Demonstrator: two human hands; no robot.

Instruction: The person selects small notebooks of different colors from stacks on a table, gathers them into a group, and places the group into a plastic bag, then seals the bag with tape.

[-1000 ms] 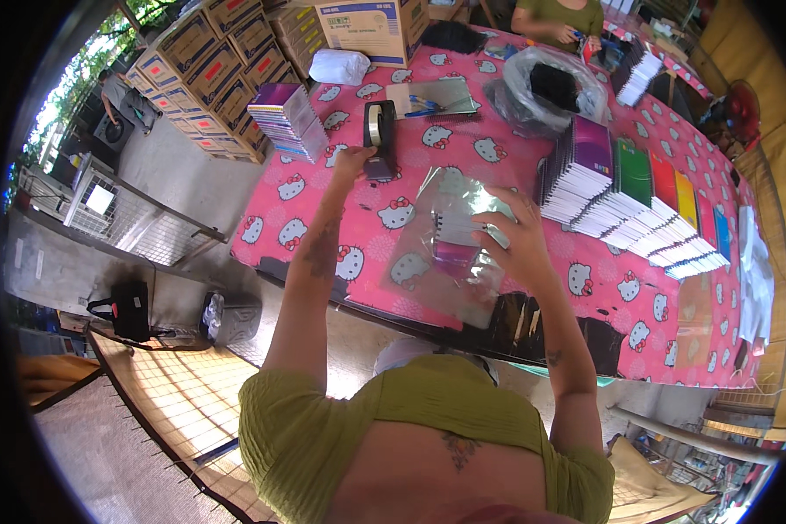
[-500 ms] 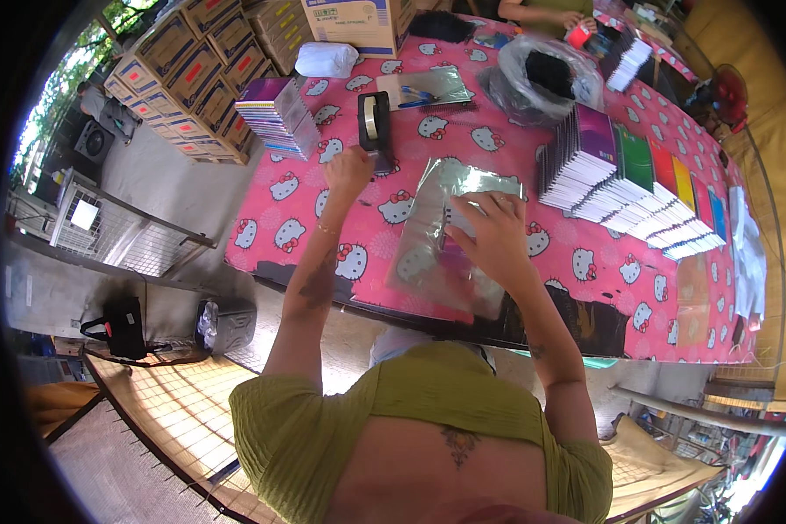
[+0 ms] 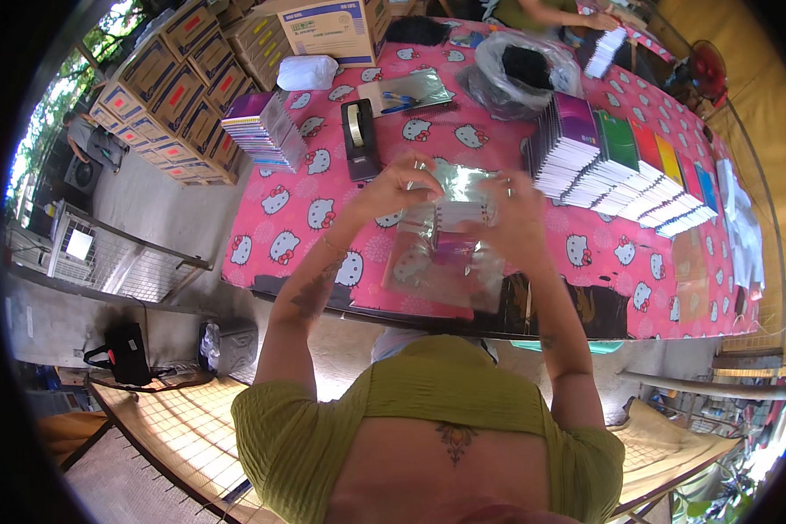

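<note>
A small spiral notebook [image 3: 459, 214] with a white page and a purple part lies on a clear plastic sheet [image 3: 410, 269] in front of me. My left hand [image 3: 402, 190] is over the sheet's far left side, thumb and fingers bent together in a pinch. Whatever is between those fingertips is too small to make out. At the notebook's right side is my right hand [image 3: 517, 214], its fingers smeared by motion. A black tape dispenser [image 3: 360, 140] with a roll of clear tape stands just beyond my left hand.
Stacked spiral notebooks [image 3: 576, 162] in several colours stand at right, another stack [image 3: 266, 131] at left. Behind are blue-handled scissors or pliers [image 3: 402, 100], a plastic bag [image 3: 489, 83] with black contents, and a carton [image 3: 336, 35]. A co-worker's hand [image 3: 598, 21] shows at the far edge.
My left hand has moved right, from the tape dispenser to the plastic sheet. My right hand has lifted off the notebook's top and shifted to its right side, uncovering the white page.
</note>
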